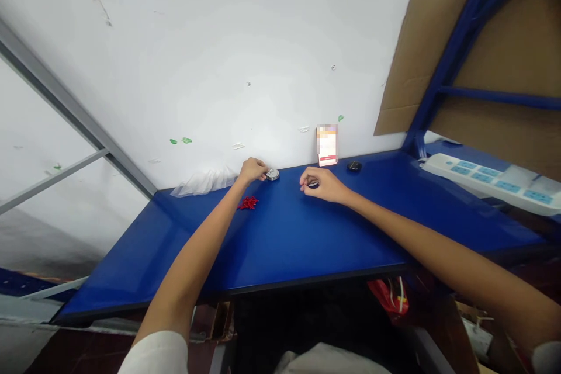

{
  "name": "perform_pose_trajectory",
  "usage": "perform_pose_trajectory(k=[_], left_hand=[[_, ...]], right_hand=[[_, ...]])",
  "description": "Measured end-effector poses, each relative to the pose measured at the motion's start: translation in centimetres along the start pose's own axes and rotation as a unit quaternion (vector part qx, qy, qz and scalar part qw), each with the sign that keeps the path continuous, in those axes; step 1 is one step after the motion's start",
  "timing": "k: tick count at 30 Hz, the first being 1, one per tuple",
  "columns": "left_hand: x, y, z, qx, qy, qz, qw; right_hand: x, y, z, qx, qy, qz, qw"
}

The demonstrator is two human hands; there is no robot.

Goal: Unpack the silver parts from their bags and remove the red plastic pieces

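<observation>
At the back of the blue table, my left hand is closed with its fingertips at the left edge of a small round silver metal piece. My right hand hovers over the table to the right of it, thumb and fingers curled into a pinch. Whatever is between those fingertips, if anything, is too small to make out. A little pile of small red pieces lies in front of my left hand. Behind my left forearm, thin clear plastic bags are spread against the wall.
A phone with a lit screen leans on the white wall. Near it sits a round black object. At the right are a white power strip and a blue metal frame with cardboard behind it.
</observation>
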State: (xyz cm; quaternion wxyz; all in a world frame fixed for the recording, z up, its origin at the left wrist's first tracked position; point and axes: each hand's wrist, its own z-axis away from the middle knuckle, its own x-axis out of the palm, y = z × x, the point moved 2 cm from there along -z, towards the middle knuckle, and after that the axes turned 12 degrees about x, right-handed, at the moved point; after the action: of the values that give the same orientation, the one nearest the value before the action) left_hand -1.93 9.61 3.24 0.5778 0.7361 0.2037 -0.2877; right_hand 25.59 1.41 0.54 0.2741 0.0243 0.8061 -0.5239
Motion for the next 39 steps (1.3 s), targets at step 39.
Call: perform_pose_trajectory(k=[39], left_hand=[[-6.5, -2.1, 8.4, 0.149, -0.181, -0.143, 0.962]], right_hand=[[-1.0, 0.2, -0.3, 0.061, 0.032, -0.025, 0.997]])
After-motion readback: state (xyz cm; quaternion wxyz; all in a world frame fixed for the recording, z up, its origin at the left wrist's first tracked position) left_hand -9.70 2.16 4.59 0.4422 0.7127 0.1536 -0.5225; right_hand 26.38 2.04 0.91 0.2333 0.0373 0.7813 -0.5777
